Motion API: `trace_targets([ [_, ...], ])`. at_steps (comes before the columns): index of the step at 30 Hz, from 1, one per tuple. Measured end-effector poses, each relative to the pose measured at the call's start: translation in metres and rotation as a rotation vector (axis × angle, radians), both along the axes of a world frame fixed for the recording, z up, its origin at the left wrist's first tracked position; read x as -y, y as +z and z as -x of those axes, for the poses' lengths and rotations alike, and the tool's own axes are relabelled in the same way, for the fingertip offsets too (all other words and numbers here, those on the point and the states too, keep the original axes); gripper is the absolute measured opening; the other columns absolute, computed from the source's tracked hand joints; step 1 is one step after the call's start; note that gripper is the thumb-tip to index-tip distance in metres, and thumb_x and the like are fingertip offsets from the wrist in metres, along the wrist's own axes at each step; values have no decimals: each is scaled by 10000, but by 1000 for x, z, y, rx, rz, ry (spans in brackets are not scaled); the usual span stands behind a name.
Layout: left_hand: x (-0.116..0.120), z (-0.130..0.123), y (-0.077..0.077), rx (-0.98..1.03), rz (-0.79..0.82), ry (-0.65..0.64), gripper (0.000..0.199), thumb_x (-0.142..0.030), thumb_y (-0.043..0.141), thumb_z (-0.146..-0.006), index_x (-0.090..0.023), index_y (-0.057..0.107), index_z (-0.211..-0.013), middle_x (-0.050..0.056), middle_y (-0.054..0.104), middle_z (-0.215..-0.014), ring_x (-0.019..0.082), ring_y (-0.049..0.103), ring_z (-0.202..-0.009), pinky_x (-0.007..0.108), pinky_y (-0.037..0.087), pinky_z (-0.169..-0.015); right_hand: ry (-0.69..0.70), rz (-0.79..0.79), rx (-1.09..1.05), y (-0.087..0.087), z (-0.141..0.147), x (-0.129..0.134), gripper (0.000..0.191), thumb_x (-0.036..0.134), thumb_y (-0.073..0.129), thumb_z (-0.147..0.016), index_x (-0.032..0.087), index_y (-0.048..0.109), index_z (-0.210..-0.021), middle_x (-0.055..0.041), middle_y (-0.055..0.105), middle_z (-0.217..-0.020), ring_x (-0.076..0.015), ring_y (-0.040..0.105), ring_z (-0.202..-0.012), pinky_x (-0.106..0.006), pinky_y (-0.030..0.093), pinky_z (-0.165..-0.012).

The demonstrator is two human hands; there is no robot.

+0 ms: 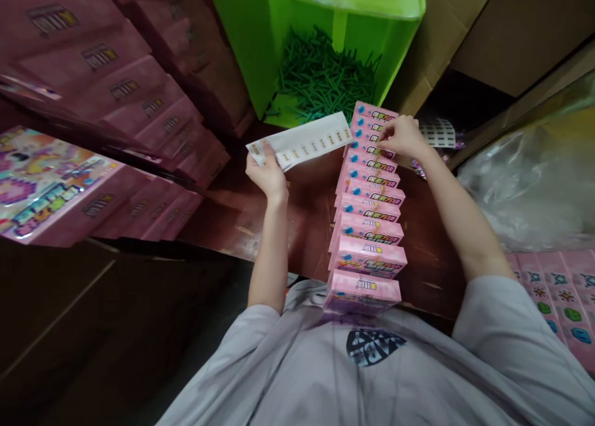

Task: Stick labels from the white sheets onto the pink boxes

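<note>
My left hand (268, 173) grips the left end of a white sticker sheet (309, 144), thumb on top. Small gold labels run along the sheet. Several pink boxes (372, 214) stand in a row that runs from my shirt away across the dark red table (297, 212). Over the far part of this row is my right hand (403, 136), its fingers pinched together at the top of a box. What the fingertips hold, if anything, is too small to make out.
A green bin (390, 17) with many green sticks stands behind the row. Stacks of pink boxes (158, 103) rise at the left. Clear plastic bags (525, 184) and patterned pink boxes (564, 296) lie at the right, beside cardboard (437, 35).
</note>
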State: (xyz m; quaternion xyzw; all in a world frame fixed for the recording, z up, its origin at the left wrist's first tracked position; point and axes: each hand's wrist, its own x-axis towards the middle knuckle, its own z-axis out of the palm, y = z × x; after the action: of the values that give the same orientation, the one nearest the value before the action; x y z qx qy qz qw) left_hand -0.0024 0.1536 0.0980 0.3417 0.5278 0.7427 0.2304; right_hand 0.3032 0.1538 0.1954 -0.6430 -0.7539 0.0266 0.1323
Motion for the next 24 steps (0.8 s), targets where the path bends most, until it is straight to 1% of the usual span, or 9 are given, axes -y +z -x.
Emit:
trace_targets([
  [3, 1, -1, 1, 12, -26, -18, 547, -702, 628, -769, -169, 625, -897, 89, 693, -921, 224, 662, -917, 349, 536, -823, -4, -50, 58, -1, 1, 5, 525, 508, 672, -814, 202, 660, -1240, -126, 735, -1048, -408, 634, -1043, -660, 367, -967],
  [5, 4, -4, 4, 10, -36, -30, 552, -710, 634, -760, -173, 626, -885, 83, 693, -904, 220, 663, -899, 346, 536, -820, -6, -133, 82, 3, 4, 13, 682, 561, 641, -823, 246, 515, -1415, -140, 645, -1303, -444, 582, -1144, -678, 324, -982],
  [7, 7, -12, 10, -7, -46, -74, 558, -718, 627, -763, -177, 636, -901, 76, 692, -900, 219, 667, -894, 347, 536, -822, -21, -224, 77, 12, 13, 23, 706, 576, 550, -880, 273, 394, -1498, -129, 559, -1422, -443, 547, -1199, -668, 302, -1002],
  [9, 12, -26, 18, -31, -60, -150, 573, -737, 577, -792, -183, 650, -921, 72, 689, -899, 224, 669, -903, 352, 536, -825, -19, -309, 61, 22, 30, 32, 593, 546, 425, -950, 276, 425, -1478, -111, 587, -1388, -408, 540, -1216, -640, 298, -1030],
  [11, 19, -43, 28, -49, -82, -239, 604, -763, 483, -833, -192, 660, -920, 69, 682, -886, 224, 670, -900, 357, 538, -823, 60, -369, 43, 33, 53, 39, 500, 517, 355, -983, 288, 534, -1389, -86, 641, -1308, -370, 536, -1223, -611, 296, -1062],
  [13, 25, -60, 38, -61, -111, -331, 627, -778, 410, -855, -205, 661, -899, 61, 670, -865, 220, 667, -880, 362, 542, -811, 187, -377, 22, 42, 75, 40, 440, 501, 366, -987, 309, 610, -1298, -51, 669, -1262, -338, 537, -1222, -587, 293, -1086],
  [16, 35, -80, 50, -69, -137, -443, 599, -780, 416, -851, -230, 653, -872, 44, 647, -836, 220, 660, -866, 361, 545, -786, 319, -332, -2, 48, 96, 35, 344, 461, 415, -985, 334, 690, -1149, -5, 712, -1170, -290, 570, -1166, -541, 293, -1107],
  [20, 39, -92, 56, -19, -123, -493, 590, -787, 443, -834, -232, 644, -835, 34, 628, -785, 213, 656, -820, 336, 534, -718, 372, -327, -22, 44, 101, 30, 308, 417, 435, -985, 344, 734, -1001, 14, 734, -1053, -268, 596, -1106, -538, 271, -1123],
  [24, 22, -86, 45, 49, -103, -443, 596, -784, 462, -831, -211, 629, -835, 36, 647, -782, 199, 654, -792, 324, 517, -697, 352, -347, -57, 38, 88, 32, 307, 444, 434, -982, 350, 720, -1044, 2, 710, -1083, -291, 578, -1162, -588, 229, -1139],
])
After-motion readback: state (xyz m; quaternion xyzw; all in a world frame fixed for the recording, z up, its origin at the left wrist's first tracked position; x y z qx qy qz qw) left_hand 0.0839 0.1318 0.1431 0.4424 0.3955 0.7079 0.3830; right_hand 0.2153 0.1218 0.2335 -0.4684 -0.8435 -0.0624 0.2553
